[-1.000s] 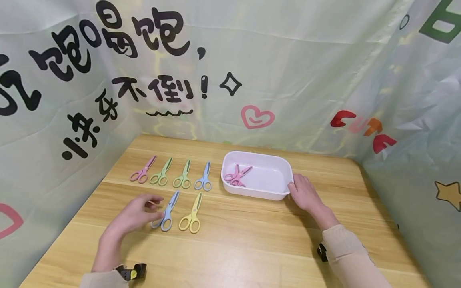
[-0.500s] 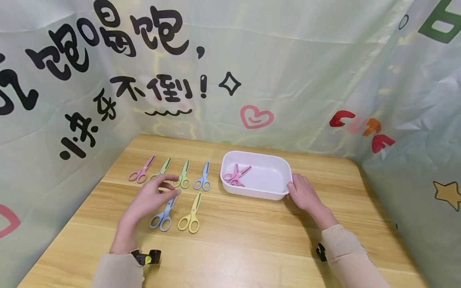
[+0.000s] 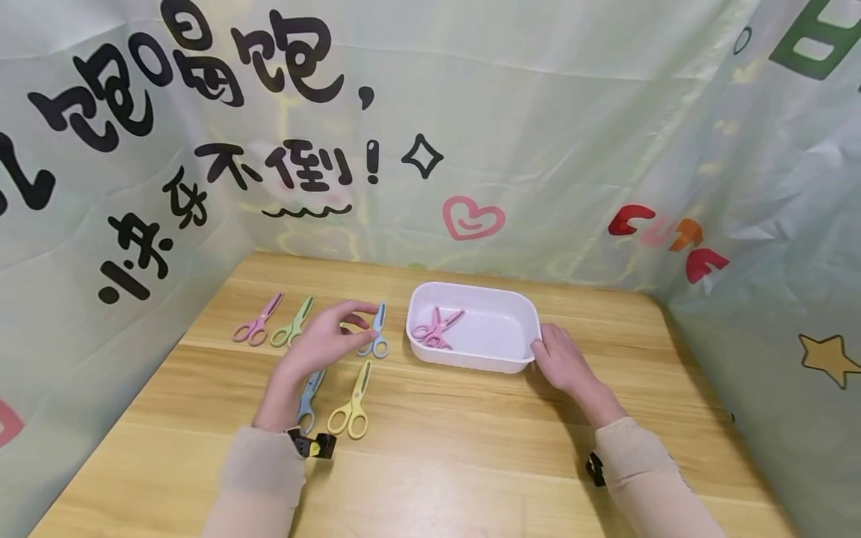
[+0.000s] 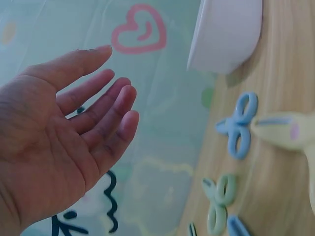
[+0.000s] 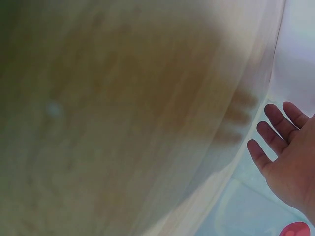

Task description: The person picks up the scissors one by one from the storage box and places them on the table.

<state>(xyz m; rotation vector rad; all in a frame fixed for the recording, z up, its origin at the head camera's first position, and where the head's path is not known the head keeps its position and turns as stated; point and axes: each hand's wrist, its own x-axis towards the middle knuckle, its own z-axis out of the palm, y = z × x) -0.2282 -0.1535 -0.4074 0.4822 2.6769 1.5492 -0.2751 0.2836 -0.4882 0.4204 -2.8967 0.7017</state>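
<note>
My left hand is raised over the back row of scissors, fingers loosely extended and nothing in them. Its fingertips overlap the back blue scissors in the head view. Beneath it, green scissors show in the left wrist view but are hidden from the head. My right hand touches the right end of a white plastic basin, its fingers straight along the outer wall. Inside the basin's left part lie pink scissors, overlapping. Nearer, blue scissors are partly covered by the left wrist, beside yellow scissors.
At the back left lie pink scissors and another green pair. The wooden table meets a printed cloth backdrop at the back and both sides.
My left hand has moved right and away from me, from the near blue scissors across the green ones to the back blue pair. The right hand stays at the basin; the view has shifted slightly.
</note>
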